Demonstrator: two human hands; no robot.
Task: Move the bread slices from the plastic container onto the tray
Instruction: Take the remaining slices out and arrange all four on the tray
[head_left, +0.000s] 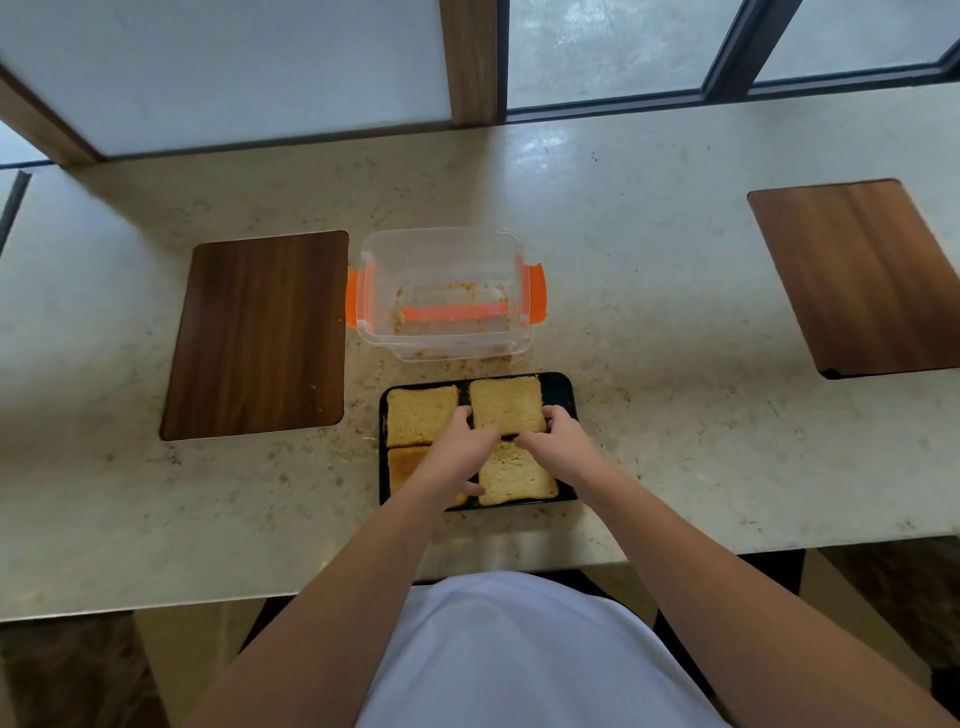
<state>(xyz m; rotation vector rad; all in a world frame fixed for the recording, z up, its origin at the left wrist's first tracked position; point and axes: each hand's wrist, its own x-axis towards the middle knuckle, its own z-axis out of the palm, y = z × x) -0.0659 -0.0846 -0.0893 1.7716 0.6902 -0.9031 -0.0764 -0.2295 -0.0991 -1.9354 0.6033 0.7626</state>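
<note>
A dark tray (563, 387) sits on the pale stone counter (649, 322) just below the middle of the frame, and four bread slices lie on it in two rows. The upper left slice (421, 414) lies flat, and the lower left slice (402, 467) is partly covered by the left forearm. The lower right slice (514, 478) shows between the two wrists. The upper right slice (506, 402) is the one being handled: the left hand (457, 447) has its fingertips curled onto the slice's left edge, and the right hand (558, 441) has its fingers curled onto the right edge and lower right corner, so both hands pinch this slice from either side. Whether it rests fully flat on the tray cannot be told.

Just above the tray, near the centre of the frame, stands the clear plastic container (441, 291) with orange clips at its left and right ends. No slices are in it, only crumbs along its bottom. More crumbs are scattered on the counter between the container and the tray.

A dark wooden board (260, 332) lies at the left of the frame just beside the container, and another wooden board (857, 275) lies well apart at the right. Windows (613, 47) fill the top of the frame. A white shirt (519, 654) shows at the bottom centre.
</note>
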